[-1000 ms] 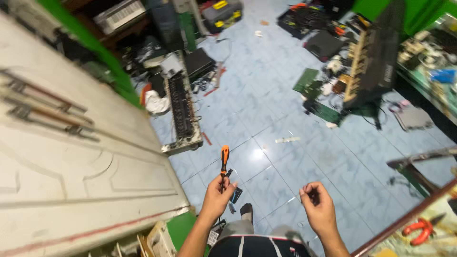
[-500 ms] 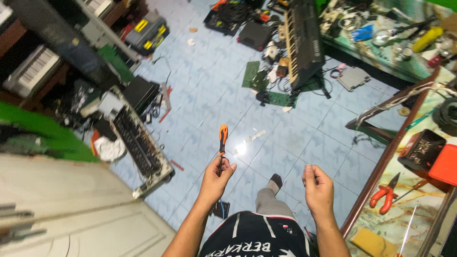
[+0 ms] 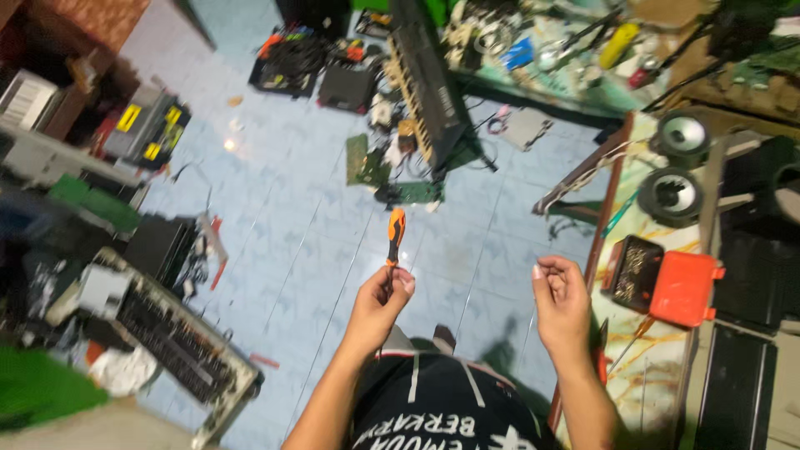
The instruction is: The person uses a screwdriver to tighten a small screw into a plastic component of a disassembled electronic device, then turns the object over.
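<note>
My left hand (image 3: 379, 302) grips a screwdriver (image 3: 395, 235) with an orange and black handle, the handle pointing up and away from me. My right hand (image 3: 560, 298) is raised beside it, fingers curled with the fingertips pinched together; whether a small part sits between them I cannot tell. Both hands hover over the blue tiled floor (image 3: 308, 217), above my lap and dark shirt. An open orange and black case (image 3: 662, 282) lies on the table just right of my right hand.
An opened electronic keyboard chassis (image 3: 171, 337) lies at the left. A black keyboard (image 3: 429, 79) leans ahead, with circuit boards (image 3: 364, 158) and cables near it. A cluttered workbench (image 3: 550, 58) stands at the back. Two speakers (image 3: 679, 162) rest on the right table.
The view has swung to the right, so the white panel has left the frame and the right table has come in. Both hands keep about the same pose, the screwdriver still upright.
</note>
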